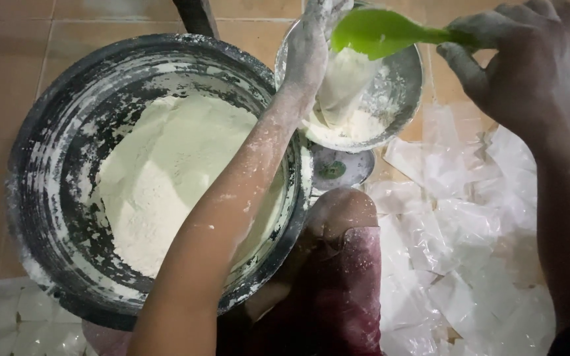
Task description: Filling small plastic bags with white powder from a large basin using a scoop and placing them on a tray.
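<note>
1. Left hand [308, 46] coated in flour, reaching up over the metal bowl [404, 86]; fingertips cut off by the top edge, so exact grip hard to read. Appears closed on the mouth of a small clear plastic bag [341, 86] hanging below the hand into the bowl.
2. Bag partly filled with white flour; lower end resting on the flour heap in the bowl bottom. Long axis of bag roughly vertical in view, open end up toward the hand, closed end down.
3. Right hand [516, 59] dusty, wrapped tight around the handle of a green scoop [380, 31]. Handle almost wholly hidden inside the fist.
4. Scoop long axis near horizontal, slightly tilted; broad blade end pointing left toward the left hand, sitting just above the bag mouth. Contents of scoop not visible from this angle.
5. Bowl standing on a small scale [341, 168], only a part of its round base showing below the bowl rim; dial unreadable.
6. Large dark basin [47, 198] left of and below the left forearm, streaked white on the walls, holding a big mound of flour [166, 178]. Forearm crossing its right rim and hiding part of it.
7. Knee in dark red cloth [351, 283] below the bowl, dusted.
8. Heap of empty clear plastic bags [456, 237] on the tiled floor [8, 99] under the right forearm; single bags hard to separate.
</note>
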